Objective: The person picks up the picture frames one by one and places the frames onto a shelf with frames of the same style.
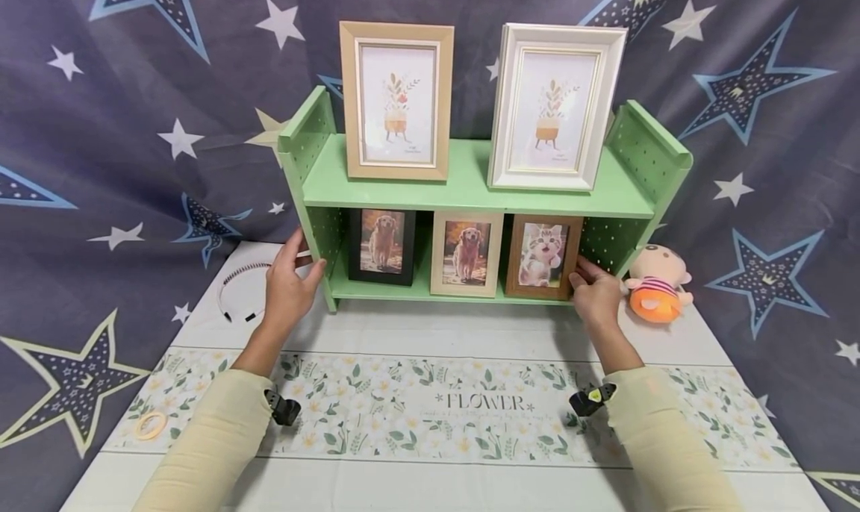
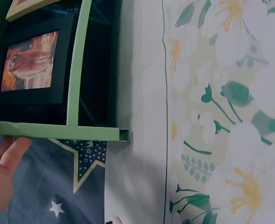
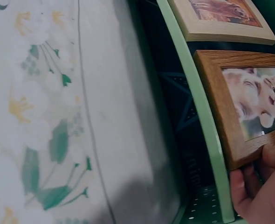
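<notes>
A green two-tier shelf [image 1: 470, 172] stands on the table. My left hand [image 1: 290, 288] touches its left side panel [image 2: 58, 130] from outside, the fingers partly hidden behind it. My right hand [image 1: 596, 295] pinches the lower right corner of a brown wood-grain picture frame [image 3: 216, 109] with a kitten photo, on the lower tier; the thumb lies on its front. Left of it stand a pale wood frame [image 1: 437, 254] and a black frame [image 2: 58, 81], each with a dog photo. The upper tier holds a tan frame [image 1: 396, 170] and a white frame [image 1: 537, 180].
A plush doll [image 1: 657, 284] lies right of the shelf, a headband [image 1: 235, 277] left of it. A roll of tape [image 1: 151, 425] rests near the table's left edge. A floral runner [image 1: 403, 407] crosses the table in front. A starry curtain [image 1: 228, 135] hangs behind.
</notes>
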`<state>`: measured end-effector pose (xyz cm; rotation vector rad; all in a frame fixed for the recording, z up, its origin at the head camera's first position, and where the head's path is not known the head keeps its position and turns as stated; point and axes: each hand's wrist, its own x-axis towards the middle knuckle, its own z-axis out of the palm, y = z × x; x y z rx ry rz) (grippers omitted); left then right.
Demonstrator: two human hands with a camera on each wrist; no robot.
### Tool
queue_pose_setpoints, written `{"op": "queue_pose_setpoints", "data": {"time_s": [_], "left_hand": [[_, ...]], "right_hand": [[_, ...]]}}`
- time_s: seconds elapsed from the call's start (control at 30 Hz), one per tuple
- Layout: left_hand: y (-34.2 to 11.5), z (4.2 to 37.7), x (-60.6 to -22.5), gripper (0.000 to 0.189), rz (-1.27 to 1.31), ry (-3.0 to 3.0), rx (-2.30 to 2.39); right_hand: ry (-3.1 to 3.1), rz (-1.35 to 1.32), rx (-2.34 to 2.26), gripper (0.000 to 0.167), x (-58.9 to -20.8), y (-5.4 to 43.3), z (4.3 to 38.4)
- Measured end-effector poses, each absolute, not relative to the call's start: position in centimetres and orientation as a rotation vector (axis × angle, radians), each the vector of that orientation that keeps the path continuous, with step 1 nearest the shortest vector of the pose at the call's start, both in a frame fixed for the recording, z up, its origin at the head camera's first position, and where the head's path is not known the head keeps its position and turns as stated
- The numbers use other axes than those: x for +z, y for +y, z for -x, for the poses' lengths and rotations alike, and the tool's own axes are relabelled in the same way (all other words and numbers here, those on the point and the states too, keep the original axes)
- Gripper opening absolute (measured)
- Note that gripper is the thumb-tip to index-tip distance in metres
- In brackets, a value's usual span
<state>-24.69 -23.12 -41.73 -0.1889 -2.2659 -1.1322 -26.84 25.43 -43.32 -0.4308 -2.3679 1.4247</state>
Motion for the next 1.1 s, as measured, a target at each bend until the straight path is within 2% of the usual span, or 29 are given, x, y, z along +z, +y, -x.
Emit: {"op": "queue_pose_setpoints", "data": {"time_s": [0.77, 0.97, 1.1], "left_hand": [[-23.4, 24.7, -41.7, 0.069, 0.169, -2.295, -1.139], [-23.4, 23.3, -41.0, 0.069, 0.109, -2.391, -1.186], [-23.5, 21.2, -40.5, 0.067, 0.108, -2.426, -1.131]], "right_hand": [[-2.323, 0.437, 1.464, 0.040, -43.6, 24.9, 27.2], [-2.411, 0.475, 1.438, 0.042, -42.8, 25.1, 25.7], [-2.477, 0.403, 1.409, 0.047, -41.9, 25.4, 24.0]]}}
